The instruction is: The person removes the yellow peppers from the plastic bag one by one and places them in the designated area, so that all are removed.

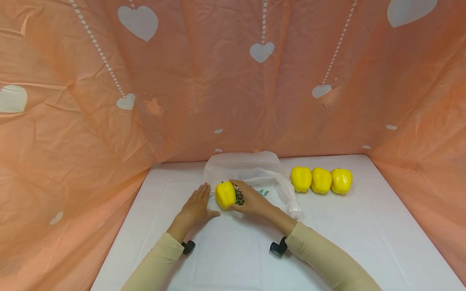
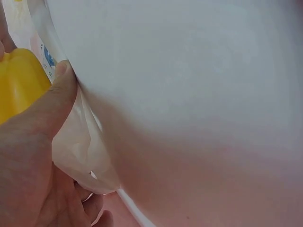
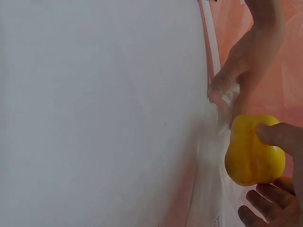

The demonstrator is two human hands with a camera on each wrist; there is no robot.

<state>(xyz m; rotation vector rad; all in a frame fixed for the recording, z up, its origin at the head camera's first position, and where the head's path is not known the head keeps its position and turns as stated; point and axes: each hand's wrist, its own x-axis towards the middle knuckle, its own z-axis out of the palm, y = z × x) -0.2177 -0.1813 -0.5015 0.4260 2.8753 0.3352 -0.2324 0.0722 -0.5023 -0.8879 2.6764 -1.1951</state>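
My right hand [image 1: 253, 200] grips a yellow bell pepper [image 1: 224, 195] over the near left part of a thin whitish bag [image 1: 240, 163]. In the right wrist view its thumb lies across the pepper [image 3: 251, 156], with fingers beneath. The bag lies flat on the table, with green leaf prints partly hidden behind the right hand. My left hand [image 1: 196, 207] rests at the bag's left edge, fingers straight and thumb stretched toward the pepper. In the left wrist view the left thumb [image 2: 59, 92] lies against the bag's edge [image 2: 83, 137], close beside the pepper.
Three more yellow bell peppers [image 1: 321, 180] stand in a row on the white table [image 1: 233, 262], right of the bag. An orange sheet with white hearts [image 1: 233, 101] rises along the back and both sides.
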